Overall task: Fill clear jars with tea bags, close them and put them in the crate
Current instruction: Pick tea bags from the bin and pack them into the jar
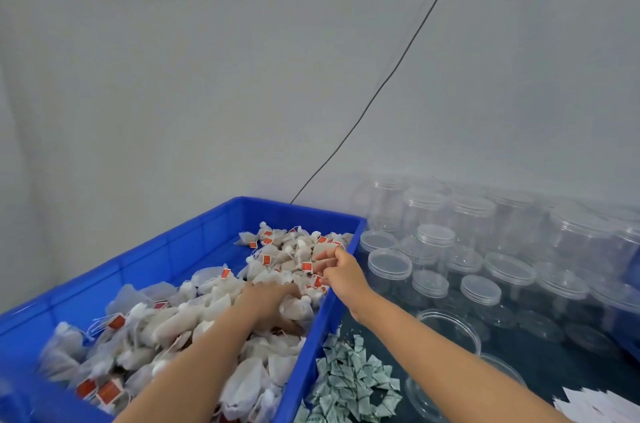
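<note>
At worktop's left edge: blue bin heaped with tea bags.
Left hand flat on them; right hand pinches white, red-tagged bags; lidded clear jars right.

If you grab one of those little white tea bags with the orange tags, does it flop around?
Probably yes. The little white mesh tea bags in the blue plastic crate look soft and crumpled, so one would likely sag in the right hand. They seem light, heaped loosely. Their strings and orange tags might snag neighbouring bags.
</note>
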